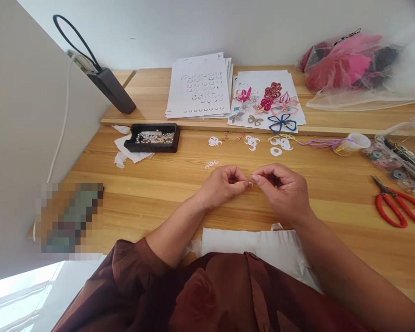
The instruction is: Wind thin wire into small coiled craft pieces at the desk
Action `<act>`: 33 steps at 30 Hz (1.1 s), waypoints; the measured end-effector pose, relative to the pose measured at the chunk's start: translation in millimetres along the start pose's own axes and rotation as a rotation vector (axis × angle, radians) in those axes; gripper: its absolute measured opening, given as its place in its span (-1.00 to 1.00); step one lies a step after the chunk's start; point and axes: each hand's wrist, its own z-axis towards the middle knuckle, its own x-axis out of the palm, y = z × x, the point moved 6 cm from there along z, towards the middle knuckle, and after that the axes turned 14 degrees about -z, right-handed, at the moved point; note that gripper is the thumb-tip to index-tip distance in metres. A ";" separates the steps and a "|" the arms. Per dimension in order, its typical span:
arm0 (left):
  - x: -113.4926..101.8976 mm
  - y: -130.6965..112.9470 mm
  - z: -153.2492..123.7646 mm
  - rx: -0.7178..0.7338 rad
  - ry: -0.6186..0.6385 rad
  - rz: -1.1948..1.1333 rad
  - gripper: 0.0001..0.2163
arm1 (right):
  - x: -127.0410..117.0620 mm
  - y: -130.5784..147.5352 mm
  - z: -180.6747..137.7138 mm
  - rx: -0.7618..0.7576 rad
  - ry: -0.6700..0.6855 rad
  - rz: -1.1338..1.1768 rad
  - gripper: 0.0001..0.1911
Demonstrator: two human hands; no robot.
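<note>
Above the wooden table my left hand (pixel 224 186) and my right hand (pixel 280 191) meet at the fingertips. Between them is a tiny curled piece of pale copper-toned wire (pixel 251 184), pinched by both hands, though its shape is partly hidden. Nearest my left hand lies a small white paper curl (pixel 211 164). Further ahead are more white paper curls (pixel 251 142) and several copper wire curls (pixel 226 136).
A black tray of beads (pixel 152 137) stands left, near white paper scraps (pixel 129 151). Ahead are cut-out sheets (pixel 198 85) and a sheet of colourful wire flowers (pixel 266 103). Red-handled scissors (pixel 396 205) and a plastic box (pixel 397 154) lie right; a white cushion (pixel 249 246) lies nearest me.
</note>
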 end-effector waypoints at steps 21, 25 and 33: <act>-11.4 -4.4 4.0 0.121 -0.161 -0.173 -0.78 | 20.1 -9.0 -4.3 0.237 0.236 0.180 -0.81; -15.0 -4.7 5.3 0.166 -0.198 -0.090 -0.81 | 11.2 3.7 -8.8 0.069 0.119 -0.027 -0.90; -3.6 -2.0 1.7 0.105 -0.057 0.077 -0.83 | -6.4 17.0 -5.7 -0.133 -0.019 -0.167 -0.95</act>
